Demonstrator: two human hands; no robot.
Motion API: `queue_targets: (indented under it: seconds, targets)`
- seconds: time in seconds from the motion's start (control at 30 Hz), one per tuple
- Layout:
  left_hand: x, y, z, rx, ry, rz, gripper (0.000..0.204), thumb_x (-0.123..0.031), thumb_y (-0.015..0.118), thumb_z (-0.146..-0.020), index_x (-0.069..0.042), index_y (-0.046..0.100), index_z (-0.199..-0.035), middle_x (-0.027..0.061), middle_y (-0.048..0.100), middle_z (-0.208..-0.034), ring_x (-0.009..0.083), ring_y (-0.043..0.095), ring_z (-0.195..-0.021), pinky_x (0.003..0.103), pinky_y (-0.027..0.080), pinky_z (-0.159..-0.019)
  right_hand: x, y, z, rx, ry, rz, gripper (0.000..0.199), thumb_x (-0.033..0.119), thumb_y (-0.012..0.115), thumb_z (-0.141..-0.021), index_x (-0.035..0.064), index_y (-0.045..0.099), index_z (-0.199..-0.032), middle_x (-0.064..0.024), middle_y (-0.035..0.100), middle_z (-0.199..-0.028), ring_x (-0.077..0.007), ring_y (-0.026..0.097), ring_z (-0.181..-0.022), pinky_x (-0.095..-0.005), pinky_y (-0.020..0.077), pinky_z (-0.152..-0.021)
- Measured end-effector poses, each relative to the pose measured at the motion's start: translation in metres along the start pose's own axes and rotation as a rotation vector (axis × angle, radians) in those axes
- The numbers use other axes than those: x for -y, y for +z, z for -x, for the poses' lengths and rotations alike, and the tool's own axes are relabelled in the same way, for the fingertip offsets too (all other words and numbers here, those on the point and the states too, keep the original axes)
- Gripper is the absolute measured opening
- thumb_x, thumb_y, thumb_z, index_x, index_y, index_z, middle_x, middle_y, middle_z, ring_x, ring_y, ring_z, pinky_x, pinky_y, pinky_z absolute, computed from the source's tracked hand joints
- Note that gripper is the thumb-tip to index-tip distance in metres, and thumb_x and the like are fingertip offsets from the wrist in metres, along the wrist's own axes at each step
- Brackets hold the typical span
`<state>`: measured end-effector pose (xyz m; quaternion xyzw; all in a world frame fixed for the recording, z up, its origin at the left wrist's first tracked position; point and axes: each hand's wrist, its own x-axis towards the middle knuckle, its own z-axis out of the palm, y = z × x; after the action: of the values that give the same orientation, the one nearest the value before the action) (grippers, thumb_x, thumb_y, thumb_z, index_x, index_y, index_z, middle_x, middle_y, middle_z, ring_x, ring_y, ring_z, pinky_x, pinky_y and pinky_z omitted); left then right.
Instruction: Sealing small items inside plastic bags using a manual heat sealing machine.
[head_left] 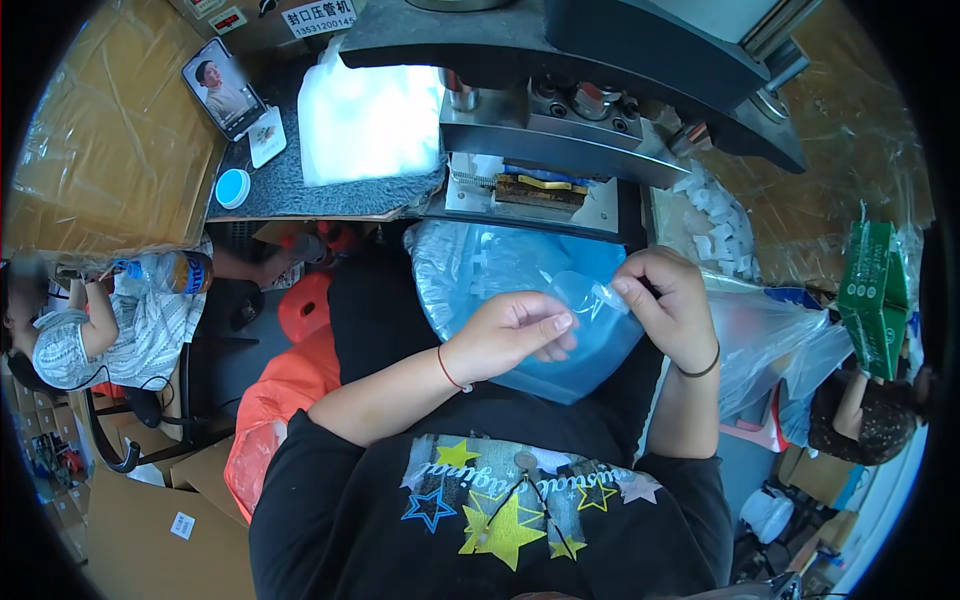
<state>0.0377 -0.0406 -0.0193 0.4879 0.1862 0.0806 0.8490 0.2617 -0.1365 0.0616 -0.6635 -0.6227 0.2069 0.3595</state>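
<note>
Both hands are pinching one small clear plastic pouch (590, 300): right hand (672, 305) gripping at 3 o'clock, left hand (510, 335) at 8; long axis running left-right.

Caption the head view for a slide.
Both hands, left hand and right hand, hold a clear plastic pouch over a blue bag, below a sealing machine.

Left hand (512, 332): palm down, fingers curled, thumb tip pressing forward.
Right hand (668, 303): raised, fingertips pinched together.
Forearms: both bare, rising from the lower edge, converging at chest height.
</note>
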Motion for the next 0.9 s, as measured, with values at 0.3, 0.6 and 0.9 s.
queue_targets:
  seconds: [0.3, 0.6, 0.9]
  targets:
    - [-0.007, -0.022, -0.005, -0.047, -0.046, 0.115, 0.022, -0.015, 0.067, -0.097, -0.002, 0.067, -0.114, 0.0097, 0.073, -0.098, 0.0181, 0.072, -0.086, 0.03, 0.057, -0.074, -0.035, -0.039, -0.003, -0.299, 0.232, 0.782, 0.028, 0.011, 0.069, -0.087, 0.0065, 0.062, -0.114, -0.019, 0.066, -0.101, -0.0396, 0.064, -0.095, -0.0434, 0.0517, -0.082]
    - [-0.04, -0.058, -0.039, -0.216, 0.061, 0.24, 0.023, -0.001, 0.068, -0.091, 0.002, 0.063, -0.114, 0.0143, 0.071, -0.104, 0.0213, 0.071, -0.087, 0.03, 0.058, -0.075, -0.109, -0.043, 0.006, -0.265, 0.297, 0.683, 0.026, 0.005, 0.07, -0.082, 0.0024, 0.063, -0.107, -0.0189, 0.065, -0.098, -0.0373, 0.063, -0.087, -0.0435, 0.0503, -0.077]
    - [-0.078, -0.15, 0.013, -0.92, 0.512, -1.915, 0.076, -0.029, 0.077, -0.084, -0.003, 0.041, -0.146, 0.0257, 0.043, -0.145, 0.0451, 0.043, -0.133, 0.051, 0.037, -0.108, -0.082, -0.029, 0.008, -0.52, -0.006, 0.668, 0.019, 0.011, 0.063, -0.093, 0.0001, 0.062, -0.108, -0.0191, 0.063, -0.098, -0.0353, 0.062, -0.084, -0.0426, 0.0498, -0.077]
